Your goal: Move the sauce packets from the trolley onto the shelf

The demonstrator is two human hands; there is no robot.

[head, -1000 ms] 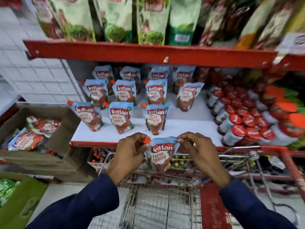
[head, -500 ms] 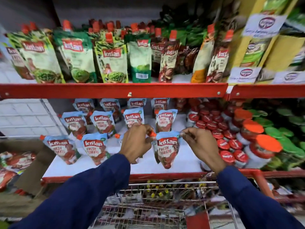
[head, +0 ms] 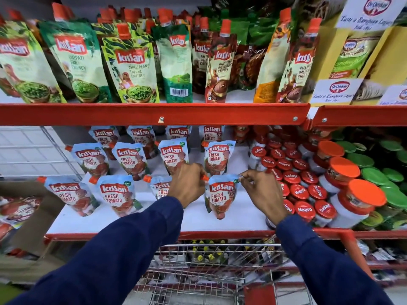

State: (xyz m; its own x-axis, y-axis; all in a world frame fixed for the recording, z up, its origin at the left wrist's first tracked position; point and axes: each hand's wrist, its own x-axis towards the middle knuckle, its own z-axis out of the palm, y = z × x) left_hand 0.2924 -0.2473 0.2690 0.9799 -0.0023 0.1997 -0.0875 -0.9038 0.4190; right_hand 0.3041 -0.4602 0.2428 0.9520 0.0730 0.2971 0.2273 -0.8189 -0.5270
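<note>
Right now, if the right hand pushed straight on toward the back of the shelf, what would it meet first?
Probably the red-lidded Mapro jars packed just beyond the right hand; depth is hard to judge. The blue Kissan tomato sauce packet it pinches sits left of that line.

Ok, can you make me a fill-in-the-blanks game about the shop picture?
1. Both hands hold one packet by its top ___.
2. The words under "Kissan" on it say fresh ___.
3. The left hand pinches the packet's orange ___.
4. The jars beside the right hand have ___ lids reading "Mapro".

Missing words: corners, tomato, cap, red
</note>
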